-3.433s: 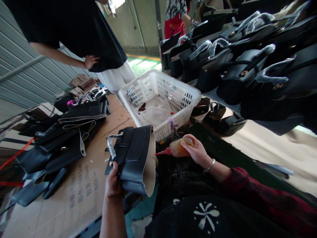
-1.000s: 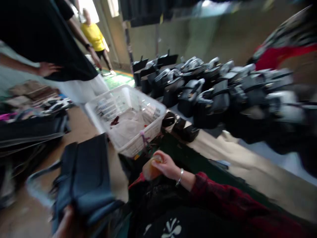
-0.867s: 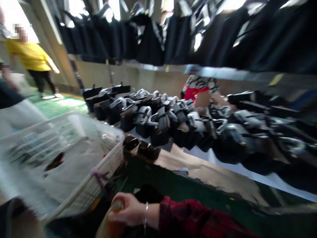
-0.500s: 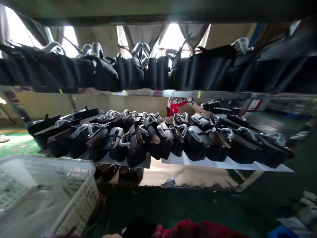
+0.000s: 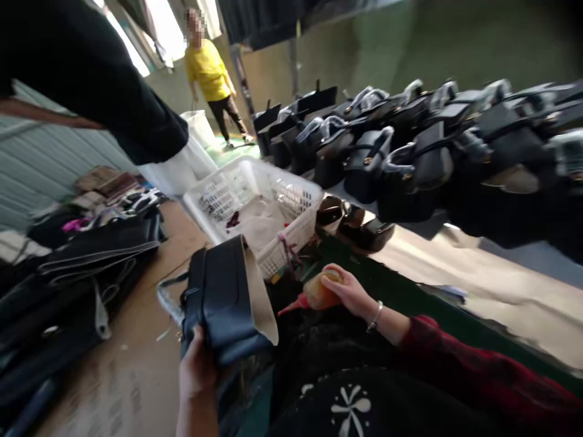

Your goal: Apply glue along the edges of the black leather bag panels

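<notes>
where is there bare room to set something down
Cardboard between the black pile and the bag in the left hand, bar small scraps; the pale brown sheet right of the dark bags. Crowded: the packed upper row and that pile.

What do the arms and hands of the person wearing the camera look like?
The right hand and left hand are both without gloves. A red-and-black plaid sleeve covers much of the right arm, and a silver-coloured bangle circles that wrist. On the left, the visible forearm has no sleeve or bangle.
</notes>
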`<state>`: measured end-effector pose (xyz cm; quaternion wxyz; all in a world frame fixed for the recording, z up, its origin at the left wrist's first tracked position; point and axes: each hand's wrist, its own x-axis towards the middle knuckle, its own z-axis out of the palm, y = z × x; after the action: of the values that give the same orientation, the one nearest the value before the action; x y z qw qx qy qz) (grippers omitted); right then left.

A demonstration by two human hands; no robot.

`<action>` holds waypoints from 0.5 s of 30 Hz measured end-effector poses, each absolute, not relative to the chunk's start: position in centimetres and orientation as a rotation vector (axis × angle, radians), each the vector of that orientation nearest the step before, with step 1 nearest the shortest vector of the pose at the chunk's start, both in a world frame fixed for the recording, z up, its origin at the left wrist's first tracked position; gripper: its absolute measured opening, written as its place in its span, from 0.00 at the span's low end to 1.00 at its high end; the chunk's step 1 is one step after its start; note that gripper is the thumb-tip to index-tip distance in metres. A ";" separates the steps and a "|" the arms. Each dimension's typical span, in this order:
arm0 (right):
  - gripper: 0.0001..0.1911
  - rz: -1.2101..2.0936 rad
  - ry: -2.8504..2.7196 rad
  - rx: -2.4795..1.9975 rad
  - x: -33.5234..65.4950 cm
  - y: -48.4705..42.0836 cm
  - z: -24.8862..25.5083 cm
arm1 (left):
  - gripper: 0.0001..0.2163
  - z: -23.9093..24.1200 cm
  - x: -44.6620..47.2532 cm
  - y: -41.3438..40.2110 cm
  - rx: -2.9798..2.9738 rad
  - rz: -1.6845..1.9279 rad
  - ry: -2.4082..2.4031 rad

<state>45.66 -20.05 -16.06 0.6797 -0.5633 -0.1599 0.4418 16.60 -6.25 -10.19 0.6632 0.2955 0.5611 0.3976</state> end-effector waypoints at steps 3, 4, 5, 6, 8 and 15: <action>0.28 1.004 -0.433 -1.296 45.2 -19.8 -16.6 | 0.11 -9.9 15.2 -6.9 0.474 0.959 1.380; 0.28 1.001 -0.446 -1.306 45.1 -19.7 -16.7 | 0.11 -10.0 15.5 -7.0 0.442 0.965 1.360; 0.28 0.996 -0.452 -1.312 45.0 -19.6 -16.7 | 0.11 -10.1 15.8 -7.0 0.433 0.968 1.331; 0.28 0.988 -0.454 -1.316 45.0 -19.5 -16.7 | 0.11 -10.1 16.0 -7.0 0.432 0.968 1.310; 0.27 0.967 -0.455 -1.322 45.1 -19.4 -16.8 | 0.11 -10.2 16.3 -7.0 0.449 0.956 1.298; 0.25 0.916 -0.466 -1.323 45.9 -19.6 -16.6 | 0.10 -9.8 16.4 -7.3 0.462 0.940 1.313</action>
<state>45.92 -19.64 -16.59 0.6691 -0.5869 -0.2068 0.4063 16.36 -7.25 -9.77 0.6675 0.2048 0.5820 0.4168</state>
